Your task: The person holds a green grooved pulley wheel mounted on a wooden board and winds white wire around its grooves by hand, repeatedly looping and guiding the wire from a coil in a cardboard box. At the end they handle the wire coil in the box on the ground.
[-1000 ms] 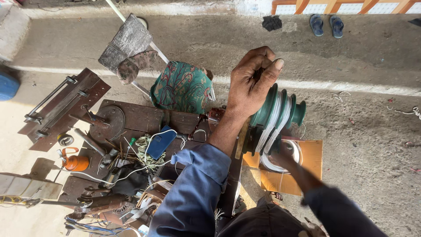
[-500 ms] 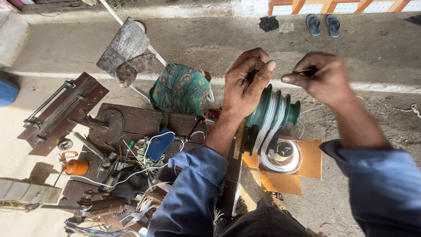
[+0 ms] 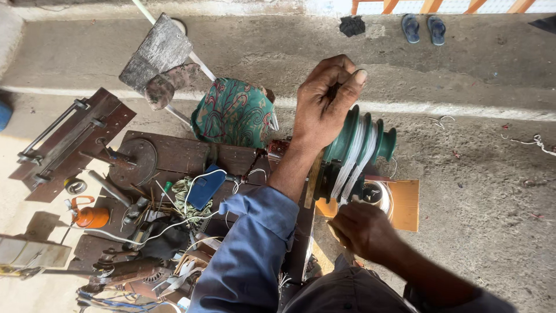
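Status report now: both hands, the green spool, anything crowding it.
Left hand pinched shut on top of the green stepped spool. Right hand low beside the wire coil, grip hidden. Cluttered workbench close alongside; nothing blocking.

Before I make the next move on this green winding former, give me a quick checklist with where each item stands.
1. Left hand gripping top of green winding former: ok.
2. Right hand low, beside the wire spool: ok.
3. White wire seated in the former's grooves: ok.
4. Wire tension: cannot tell.
5. Workbench tidy: not ok, loose tools and cables.
6. Orange board lying flat under the spool: ok.
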Action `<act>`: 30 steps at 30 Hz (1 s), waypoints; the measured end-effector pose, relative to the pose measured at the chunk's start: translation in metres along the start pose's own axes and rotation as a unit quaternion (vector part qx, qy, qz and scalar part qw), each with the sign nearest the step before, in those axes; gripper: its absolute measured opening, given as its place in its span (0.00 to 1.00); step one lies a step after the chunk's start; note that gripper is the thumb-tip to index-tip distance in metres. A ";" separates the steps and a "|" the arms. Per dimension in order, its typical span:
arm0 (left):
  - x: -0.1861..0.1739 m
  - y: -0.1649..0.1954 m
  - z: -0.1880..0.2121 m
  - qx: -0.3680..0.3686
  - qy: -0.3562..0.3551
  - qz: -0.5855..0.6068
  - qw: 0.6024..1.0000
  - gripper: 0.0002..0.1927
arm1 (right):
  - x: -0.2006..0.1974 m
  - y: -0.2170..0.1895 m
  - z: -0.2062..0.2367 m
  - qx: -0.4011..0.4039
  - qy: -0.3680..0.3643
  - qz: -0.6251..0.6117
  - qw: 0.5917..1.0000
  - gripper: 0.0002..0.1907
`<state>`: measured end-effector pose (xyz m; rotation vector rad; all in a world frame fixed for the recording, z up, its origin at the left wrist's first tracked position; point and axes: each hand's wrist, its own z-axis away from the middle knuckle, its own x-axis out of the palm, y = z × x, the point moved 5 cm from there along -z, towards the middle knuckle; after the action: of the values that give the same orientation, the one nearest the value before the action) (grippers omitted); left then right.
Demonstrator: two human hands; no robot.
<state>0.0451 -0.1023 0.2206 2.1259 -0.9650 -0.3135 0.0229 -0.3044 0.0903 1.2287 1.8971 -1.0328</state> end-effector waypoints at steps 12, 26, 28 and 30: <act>-0.004 0.012 0.004 0.000 0.000 -0.009 1.000 0.16 | -0.010 0.243 -0.078 0.336 0.091 -0.300 0.888 0.09; -0.008 -0.001 0.002 -0.012 -0.005 -0.013 1.000 0.17 | -0.071 0.001 -0.026 -0.067 0.063 0.184 0.979 0.04; -0.008 0.002 0.001 0.000 -0.005 -0.016 1.000 0.17 | -0.126 0.027 -0.052 -0.093 0.114 0.233 0.961 0.06; -0.009 0.006 0.005 -0.005 -0.003 -0.006 1.000 0.17 | -0.154 0.084 -0.080 -0.058 0.149 0.228 0.960 0.12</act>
<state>0.0339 -0.1010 0.2209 2.1227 -0.9516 -0.3297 0.1477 -0.2789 0.2345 1.7203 1.7324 -0.5063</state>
